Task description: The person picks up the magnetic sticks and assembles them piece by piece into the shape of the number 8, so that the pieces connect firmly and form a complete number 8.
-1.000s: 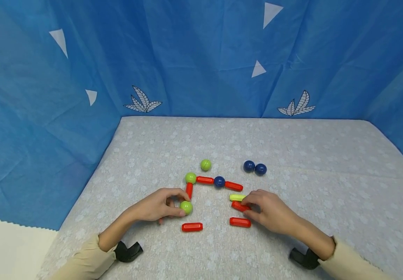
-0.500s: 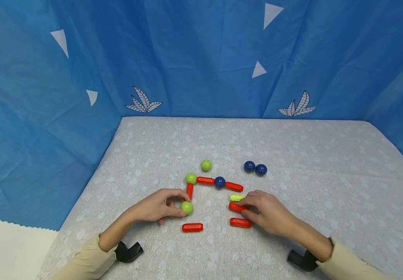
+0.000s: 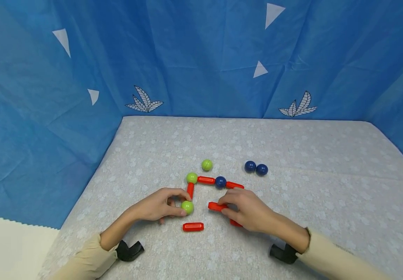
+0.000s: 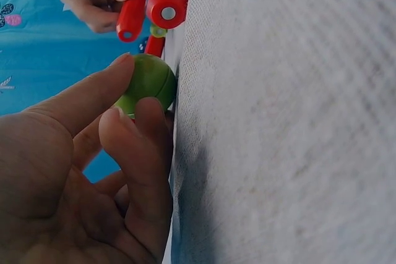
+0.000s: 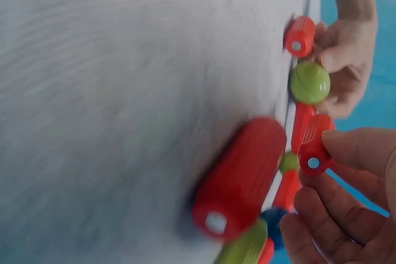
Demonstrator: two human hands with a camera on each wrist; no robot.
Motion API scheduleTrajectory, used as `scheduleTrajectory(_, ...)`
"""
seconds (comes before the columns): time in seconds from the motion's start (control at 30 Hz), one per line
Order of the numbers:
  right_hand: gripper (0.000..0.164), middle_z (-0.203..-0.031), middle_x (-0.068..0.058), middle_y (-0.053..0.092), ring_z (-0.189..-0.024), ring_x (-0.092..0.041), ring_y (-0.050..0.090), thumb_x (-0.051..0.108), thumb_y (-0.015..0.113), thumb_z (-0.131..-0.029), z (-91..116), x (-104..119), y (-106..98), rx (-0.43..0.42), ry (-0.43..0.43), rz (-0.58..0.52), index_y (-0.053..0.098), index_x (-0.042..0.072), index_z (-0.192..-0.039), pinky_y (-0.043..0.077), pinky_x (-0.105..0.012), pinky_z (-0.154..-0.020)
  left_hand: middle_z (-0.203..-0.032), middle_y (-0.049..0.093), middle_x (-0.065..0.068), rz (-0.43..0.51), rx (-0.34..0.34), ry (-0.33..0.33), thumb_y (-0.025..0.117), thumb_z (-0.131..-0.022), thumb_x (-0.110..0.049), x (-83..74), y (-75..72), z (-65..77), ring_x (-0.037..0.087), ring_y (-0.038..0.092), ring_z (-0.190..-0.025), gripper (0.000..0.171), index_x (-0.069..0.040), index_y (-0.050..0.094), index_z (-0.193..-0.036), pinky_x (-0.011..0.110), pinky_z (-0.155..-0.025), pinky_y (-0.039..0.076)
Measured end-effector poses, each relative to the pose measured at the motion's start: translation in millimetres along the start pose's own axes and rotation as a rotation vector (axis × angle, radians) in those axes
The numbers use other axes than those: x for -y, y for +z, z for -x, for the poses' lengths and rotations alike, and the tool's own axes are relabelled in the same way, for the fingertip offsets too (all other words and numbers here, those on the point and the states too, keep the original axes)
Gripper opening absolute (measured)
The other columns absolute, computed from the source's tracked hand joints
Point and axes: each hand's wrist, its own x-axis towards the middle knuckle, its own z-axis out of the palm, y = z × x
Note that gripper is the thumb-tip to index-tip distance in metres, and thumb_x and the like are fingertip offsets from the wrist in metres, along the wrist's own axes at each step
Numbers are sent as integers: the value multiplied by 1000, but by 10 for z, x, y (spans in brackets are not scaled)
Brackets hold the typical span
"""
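Observation:
My left hand pinches a green ball on the table between thumb and fingers. A red magnetic rod runs from that ball to another green ball. From there a red rod, a blue ball and a further red rod follow in a line. My right hand pinches a red magnetic rod by thumb and fingertips, raised off the cloth; its end shows a silvery disc. Another red rod lies under that hand beside a yellow-green rod, which the head view hides.
A loose red rod lies in front of the left hand's ball. Farther back are a lone green ball and two blue balls side by side. A patterned light cloth covers the table, with a blue curtain behind.
My right hand has lifted the red rod from beside the yellow-green rod and carried it left, toward the green ball. The left hand stays in place on its ball.

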Motion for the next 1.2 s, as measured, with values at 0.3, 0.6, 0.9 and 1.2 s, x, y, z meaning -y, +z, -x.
scheduleTrajectory(0.3, 16, -95, 8, 65, -87, -8, 58, 11, 73, -90, -184, 88, 124, 48, -40, -3, 74, 12, -106, 50, -25, -75, -89, 60, 6, 12, 1, 4, 75, -90, -24, 5, 1, 0, 13, 47, -42, 29, -21, 66, -118, 29, -39, 47)
scheduleTrajectory(0.6, 15, -94, 7, 65, -85, -10, 58, 13, 72, -91, -248, 104, 172, 65, -40, 22, 74, 12, -106, 49, -25, -74, -88, 61, 6, 26, 11, -2, 75, -90, -25, -3, 0, -11, 12, 46, -42, 29, -21, 65, -118, 28, -39, 46)
scheduleTrajectory(0.9, 15, -98, 6, 67, -92, -10, 60, 14, 71, -92, -278, 124, 210, 75, -50, 34, 74, 11, -106, 50, -30, -84, -84, 60, 5, 9, 17, 7, 74, -91, -25, 4, -2, -7, 11, 46, -41, 29, -20, 65, -118, 27, -39, 46)
scheduleTrajectory(1.2, 15, -98, 5, 67, -93, -10, 61, 15, 71, -92, -275, 126, 218, 79, -45, 41, 74, 11, -106, 50, -31, -84, -104, 58, 5, 10, 20, 4, 74, -91, -24, -5, -3, -12, 12, 46, -42, 28, -21, 64, -118, 29, -39, 47)
